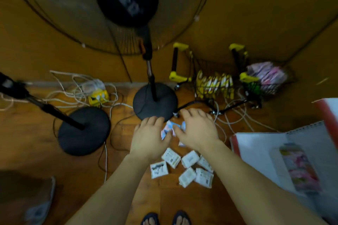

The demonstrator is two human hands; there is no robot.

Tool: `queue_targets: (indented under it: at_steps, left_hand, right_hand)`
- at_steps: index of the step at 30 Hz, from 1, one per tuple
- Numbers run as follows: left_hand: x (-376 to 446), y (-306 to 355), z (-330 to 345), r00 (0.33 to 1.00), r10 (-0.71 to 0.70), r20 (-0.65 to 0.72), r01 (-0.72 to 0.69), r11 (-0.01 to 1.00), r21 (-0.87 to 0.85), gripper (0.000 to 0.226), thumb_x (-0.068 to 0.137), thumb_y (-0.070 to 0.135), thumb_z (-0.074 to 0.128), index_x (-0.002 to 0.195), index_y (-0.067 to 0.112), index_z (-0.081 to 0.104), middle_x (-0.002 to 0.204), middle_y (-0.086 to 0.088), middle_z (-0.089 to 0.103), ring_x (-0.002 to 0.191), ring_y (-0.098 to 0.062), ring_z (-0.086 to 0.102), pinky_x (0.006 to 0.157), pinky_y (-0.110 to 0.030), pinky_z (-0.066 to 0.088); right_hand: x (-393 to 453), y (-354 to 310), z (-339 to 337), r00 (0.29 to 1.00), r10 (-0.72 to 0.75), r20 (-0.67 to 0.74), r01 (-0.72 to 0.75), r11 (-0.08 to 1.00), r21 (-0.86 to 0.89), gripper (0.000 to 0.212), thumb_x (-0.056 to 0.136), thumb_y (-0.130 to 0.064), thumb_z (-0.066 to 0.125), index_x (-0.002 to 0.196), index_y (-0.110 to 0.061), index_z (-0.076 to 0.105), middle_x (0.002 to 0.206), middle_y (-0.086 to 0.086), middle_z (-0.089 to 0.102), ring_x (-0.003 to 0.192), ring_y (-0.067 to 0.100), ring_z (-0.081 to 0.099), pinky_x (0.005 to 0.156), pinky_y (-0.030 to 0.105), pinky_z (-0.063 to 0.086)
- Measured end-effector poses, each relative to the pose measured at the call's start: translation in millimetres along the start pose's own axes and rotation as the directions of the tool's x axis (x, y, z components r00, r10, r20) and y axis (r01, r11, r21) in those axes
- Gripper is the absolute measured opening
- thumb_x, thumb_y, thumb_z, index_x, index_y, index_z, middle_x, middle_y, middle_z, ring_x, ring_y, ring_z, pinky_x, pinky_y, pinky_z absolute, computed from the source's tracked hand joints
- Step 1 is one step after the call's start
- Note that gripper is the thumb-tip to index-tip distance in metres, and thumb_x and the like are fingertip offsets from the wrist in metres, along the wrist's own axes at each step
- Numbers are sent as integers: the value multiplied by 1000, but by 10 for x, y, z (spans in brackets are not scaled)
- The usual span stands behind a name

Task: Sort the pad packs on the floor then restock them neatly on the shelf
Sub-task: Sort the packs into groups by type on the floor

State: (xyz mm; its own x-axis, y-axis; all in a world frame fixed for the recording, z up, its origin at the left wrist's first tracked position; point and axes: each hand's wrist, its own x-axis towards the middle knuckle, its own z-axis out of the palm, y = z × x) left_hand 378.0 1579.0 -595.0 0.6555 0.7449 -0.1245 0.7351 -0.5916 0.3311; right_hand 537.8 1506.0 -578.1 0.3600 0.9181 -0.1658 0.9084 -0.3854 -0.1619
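Several small white pad packs (pixel 182 168) lie scattered on the wooden floor just in front of my feet. Beyond them lie pink-and-blue pad packs (pixel 169 130), mostly covered by my hands. My left hand (pixel 149 137) reaches down over their left side with fingers curled. My right hand (pixel 196 129) covers their right side, fingers bent over the packs. The frame is blurred, so I cannot tell whether either hand grips a pack. A white shelf (pixel 265 151) with one pink pack (pixel 300 168) on it stands at the right.
A fan's round black base (pixel 155 101) stands just beyond my hands and a second black base (pixel 84 130) sits to the left. White cables and a yellow power strip (pixel 98 97) lie at the back. Two small wire carts (pixel 215 84) hold yellow and pink packs.
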Motion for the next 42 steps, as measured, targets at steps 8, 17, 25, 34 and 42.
queue_targets:
  at_steps: [8,17,25,34,42]
  left_hand:
    - [-97,836,-1736,979,87,-183,-87,996,8,53,97,56,43,140,25,48,139,3,54,131,-21,46,106,-40,43]
    - [-174,1821,-3165,904,295,-310,-300,953,33,53,99,53,42,144,25,45,145,2,49,133,-21,45,107,-42,43]
    - [-355,2890,-3786,744,580,-332,-590,803,80,54,98,53,44,141,21,48,140,-2,54,129,-26,50,102,-43,45]
    - [-1336,4315,-3644,428,855,-292,-888,458,43,55,99,52,43,141,17,49,139,-6,56,127,-27,51,100,-45,47]
    - [-2908,5581,-3392,129,955,-268,-991,119,-55,57,98,54,40,141,17,48,141,-6,54,127,-29,50,100,-45,44]
  right_hand:
    - [-507,-134,-1913,987,19,-157,-20,1000,-3,64,94,-61,40,145,-23,41,143,5,48,135,28,41,109,47,39]
    - [-1174,-116,-3470,938,117,-325,-145,988,-63,62,95,-59,39,145,-22,40,148,7,41,139,30,35,110,50,36]
    - [-2276,215,-4215,753,392,-529,-449,893,22,66,95,-60,41,149,-22,38,155,7,36,145,28,28,113,50,32]
    - [-4341,652,-4508,399,671,-625,-802,586,117,64,95,-56,44,147,-20,40,153,9,39,141,29,33,113,45,34]
    - [-6299,551,-4448,111,753,-648,-944,283,167,65,96,-56,43,149,-19,40,155,11,36,144,30,30,113,46,32]
